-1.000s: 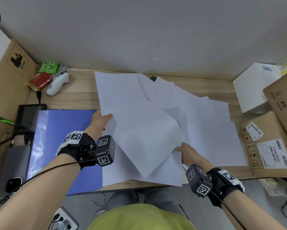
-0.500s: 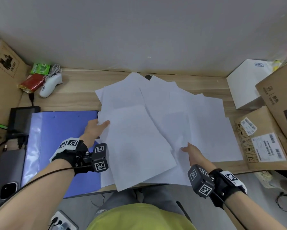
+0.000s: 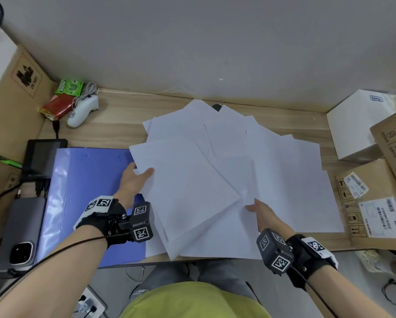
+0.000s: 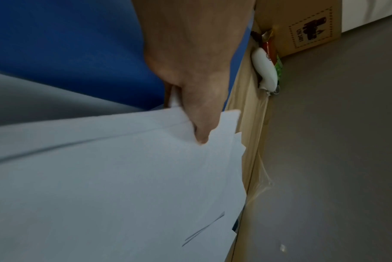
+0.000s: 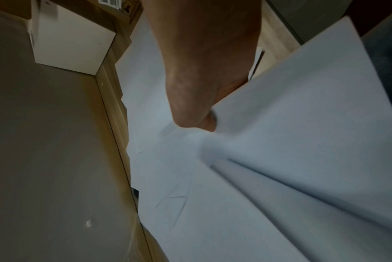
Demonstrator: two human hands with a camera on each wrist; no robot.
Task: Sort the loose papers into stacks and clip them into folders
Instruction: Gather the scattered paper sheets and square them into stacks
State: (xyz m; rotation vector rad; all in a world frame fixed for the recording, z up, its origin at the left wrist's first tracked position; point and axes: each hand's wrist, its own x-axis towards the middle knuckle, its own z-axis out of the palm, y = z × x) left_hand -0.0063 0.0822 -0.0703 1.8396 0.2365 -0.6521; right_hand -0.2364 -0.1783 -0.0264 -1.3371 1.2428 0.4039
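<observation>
Several loose white papers [image 3: 272, 171] lie fanned across the middle of the wooden desk [image 3: 114, 131]. A top sheet [image 3: 188, 193] lies angled over the pile. My left hand [image 3: 135, 180] pinches its left edge, thumb on top [image 4: 201, 131]. My right hand [image 3: 259, 208] grips the right corner of the sheets, thumb above, fingers hidden under the paper [image 5: 291, 124]. A blue folder [image 3: 89, 191] lies flat on the desk left of the papers, partly under my left wrist.
Cardboard boxes [image 3: 376, 203] and a white box [image 3: 357, 120] crowd the right side. At the left are a tall cardboard box [image 3: 11, 95], a dark tablet [image 3: 41, 154], a phone [image 3: 20, 246], a white controller [image 3: 82, 111] and snack packets [image 3: 66, 97]. A grey wall [image 3: 215, 42] backs the desk.
The lifted top sheet has come down flatter onto the pile. Both hands have kept their hold on its edges, the right hand shifting slightly toward me.
</observation>
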